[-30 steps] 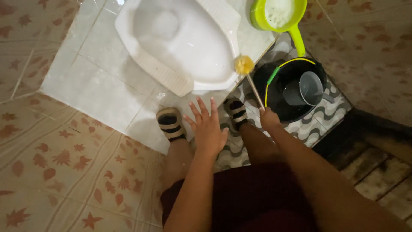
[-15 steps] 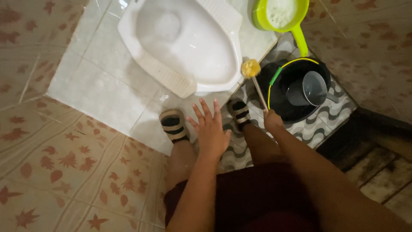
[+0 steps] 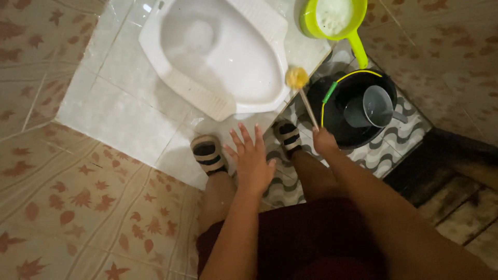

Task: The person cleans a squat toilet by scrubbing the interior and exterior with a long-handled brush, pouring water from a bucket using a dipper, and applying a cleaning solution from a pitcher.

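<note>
Yellow bristly head on a thin pale stick, that's the toilet brush, and the right hand has its fingers wrapped tight round the bottom end of the handle, so the fuzzy end reaches out over the rim of the squat toilet without the hand getting near it. Left hand holds nothing, fingers spread wide and flat in the air above the feet, looks like it's just out for balance. Going outward: striped sandals planted either side of a floor seam, one on glossy white tile, one on a wavy grey-and-white mat. Toilet is smooth glazed white ceramic with ribbed foot treads. Beside it sits a black plastic bucket with a grey scoop inside, and a lime green dipper holding something white.
</note>
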